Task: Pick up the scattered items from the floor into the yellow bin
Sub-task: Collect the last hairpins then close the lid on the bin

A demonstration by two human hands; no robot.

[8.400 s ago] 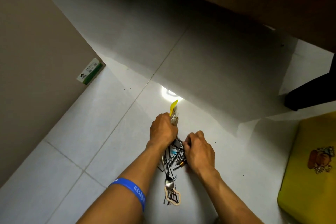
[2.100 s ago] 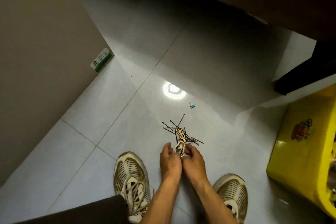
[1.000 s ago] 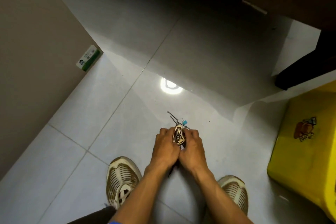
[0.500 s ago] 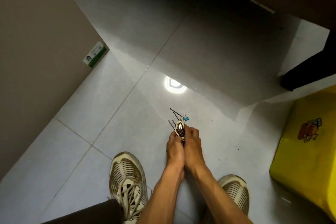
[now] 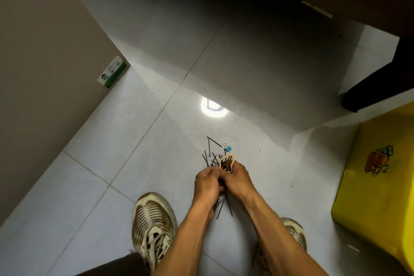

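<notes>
While you crouch over the pale tiled floor [image 5: 125,163], your two hands meet low in the middle of the view.
Left hand [image 5: 207,182]: fingers curled round a bundle of black hairpins [image 5: 220,205], whose ends stick out below your wrists.
Right hand [image 5: 239,180]: pressed against the left, fingers curled on the same bundle and pinching one tan rubber band [image 5: 226,160] that loops up above the knuckles.
Loose hairpins [image 5: 211,148]: several lie on the floor just beyond your hands; too thin and crossed to count.
Binder clip [image 5: 227,148]: one, blue, just right of the loose pins.
Yellow bin [image 5: 378,186]: one, at the right edge, well apart from your hands.
Shoes: two, left shoe [image 5: 153,224] and right shoe [image 5: 294,234], near you on either side of your arms.
Green-and-white box [image 5: 112,71]: one, far left, against the wall.
</notes>
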